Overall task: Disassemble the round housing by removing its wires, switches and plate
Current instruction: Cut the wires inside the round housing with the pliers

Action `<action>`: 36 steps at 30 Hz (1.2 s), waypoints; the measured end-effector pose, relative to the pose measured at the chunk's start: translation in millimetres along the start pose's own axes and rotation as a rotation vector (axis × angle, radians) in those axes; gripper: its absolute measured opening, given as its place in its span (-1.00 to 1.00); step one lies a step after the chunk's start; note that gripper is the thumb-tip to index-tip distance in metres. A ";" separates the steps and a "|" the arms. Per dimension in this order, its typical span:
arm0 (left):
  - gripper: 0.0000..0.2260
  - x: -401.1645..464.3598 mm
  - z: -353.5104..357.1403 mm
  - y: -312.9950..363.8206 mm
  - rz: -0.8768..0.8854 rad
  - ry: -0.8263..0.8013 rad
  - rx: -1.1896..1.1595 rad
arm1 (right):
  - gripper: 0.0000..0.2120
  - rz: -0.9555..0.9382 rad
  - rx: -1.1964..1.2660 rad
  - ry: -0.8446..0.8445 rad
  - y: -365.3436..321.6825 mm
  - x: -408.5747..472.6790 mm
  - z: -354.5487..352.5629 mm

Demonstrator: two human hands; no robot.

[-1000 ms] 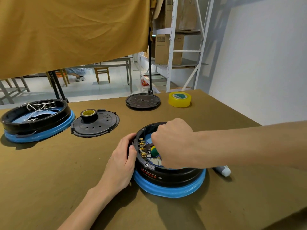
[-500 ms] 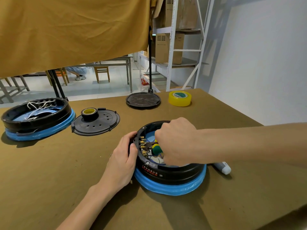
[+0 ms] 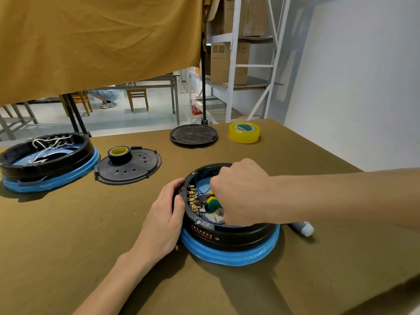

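A round black housing (image 3: 229, 237) with a blue base ring stands on the table in front of me. Inside its left wall runs a row of brass terminals (image 3: 193, 200) with blue wires (image 3: 205, 189). My right hand (image 3: 241, 192) reaches in from the right and grips pliers (image 3: 210, 201) with green and yellow handles, their jaws at the terminals. My left hand (image 3: 167, 214) holds the housing's left rim and outer wall. The right hand hides most of the housing's inside.
A second black and blue housing (image 3: 45, 162) with white wires sits far left. A perforated black plate (image 3: 129, 167) carries a black tape roll (image 3: 120, 153). Behind are a round black lid (image 3: 193, 134) and yellow tape (image 3: 244, 132). A white pen-like tool (image 3: 303, 227) lies right of the housing.
My right hand has shifted slightly with the pliers inside the housing, moving the jaws along the terminals. My left hand stays on the rim.
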State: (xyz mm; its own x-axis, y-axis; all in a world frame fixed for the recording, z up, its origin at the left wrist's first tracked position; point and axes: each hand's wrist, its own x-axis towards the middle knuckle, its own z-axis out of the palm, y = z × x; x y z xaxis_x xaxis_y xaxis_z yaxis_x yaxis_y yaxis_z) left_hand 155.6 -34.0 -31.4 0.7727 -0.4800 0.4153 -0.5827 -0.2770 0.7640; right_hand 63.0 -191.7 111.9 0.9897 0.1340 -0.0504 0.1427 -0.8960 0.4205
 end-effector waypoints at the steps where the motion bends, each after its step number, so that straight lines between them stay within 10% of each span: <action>1: -0.54 -0.1 0.0 0.9 -0.002 0.000 -0.002 | -0.65 0.000 0.004 0.011 0.3 -1.0 1.0; 16: -0.51 1.0 0.7 -3.8 -0.010 -0.016 -0.006 | -0.53 0.083 0.376 0.027 41.7 -19.1 24.7; 36: -0.54 0.6 1.0 -3.6 -0.012 -0.015 0.004 | -0.52 -0.162 0.027 0.034 19.0 -5.6 -8.3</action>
State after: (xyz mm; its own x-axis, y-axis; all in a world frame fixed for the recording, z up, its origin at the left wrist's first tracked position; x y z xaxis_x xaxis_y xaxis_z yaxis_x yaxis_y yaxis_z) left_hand 158.0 -34.2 -34.4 0.7758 -0.4894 0.3983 -0.5743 -0.2858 0.7672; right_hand 60.1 -205.9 127.7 0.9529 0.2910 -0.0850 0.3008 -0.8725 0.3851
